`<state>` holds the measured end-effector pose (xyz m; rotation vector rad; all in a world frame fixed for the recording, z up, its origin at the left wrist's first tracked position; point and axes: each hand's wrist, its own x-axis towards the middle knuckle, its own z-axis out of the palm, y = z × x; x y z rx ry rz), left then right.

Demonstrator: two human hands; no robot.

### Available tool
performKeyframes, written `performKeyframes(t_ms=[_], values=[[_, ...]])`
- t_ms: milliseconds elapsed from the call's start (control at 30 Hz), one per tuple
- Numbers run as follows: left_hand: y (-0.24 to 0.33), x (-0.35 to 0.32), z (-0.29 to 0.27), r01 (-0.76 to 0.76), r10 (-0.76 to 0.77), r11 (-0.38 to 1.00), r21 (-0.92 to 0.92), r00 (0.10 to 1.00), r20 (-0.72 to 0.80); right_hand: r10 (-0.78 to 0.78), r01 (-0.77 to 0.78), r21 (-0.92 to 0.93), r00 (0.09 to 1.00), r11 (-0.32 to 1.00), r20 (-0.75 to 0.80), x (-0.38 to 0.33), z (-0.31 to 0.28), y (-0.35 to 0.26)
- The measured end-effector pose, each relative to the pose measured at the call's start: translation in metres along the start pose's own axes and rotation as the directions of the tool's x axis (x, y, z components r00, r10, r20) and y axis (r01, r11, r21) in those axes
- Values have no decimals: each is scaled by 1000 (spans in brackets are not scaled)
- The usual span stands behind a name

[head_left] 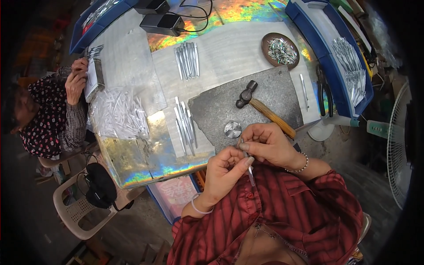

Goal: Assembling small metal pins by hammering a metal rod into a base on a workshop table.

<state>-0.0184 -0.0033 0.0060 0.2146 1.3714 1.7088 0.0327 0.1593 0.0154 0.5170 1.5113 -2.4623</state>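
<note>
My left hand (227, 172) and my right hand (267, 143) meet just before the near edge of a grey stone slab (212, 110). Both have their fingers pinched on a slim silver tool (251, 176), whose pale end sticks out below my left fingers. Its other end is hidden between my fingertips. Close to my hands, a round shiny metal disc (232, 130) rests on the slab. Beyond it lies a ball-peen hammer (265, 110), its wooden handle slanting toward my right hand.
Slim silver tools (185, 128) lie left of the slab, with another bunch (187, 61) farther back. A bowl of small metal pieces (281, 50), pliers (324, 90) and a blue bin (327, 66) stand right. Leftward are a plastic bag (119, 112) and another person's hands (77, 79).
</note>
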Motion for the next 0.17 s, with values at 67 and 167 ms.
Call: performKeyframes(t_ms=[67,167], values=[[0,1,-1,-1,1,1000,-16,1000,9,1,-1,-9,1000,1000,-6,1,0,-1],[1,2,-2,-6,6,1000,-18,1000,19,3,-2,-11,1000,1000,9,3,0,0]])
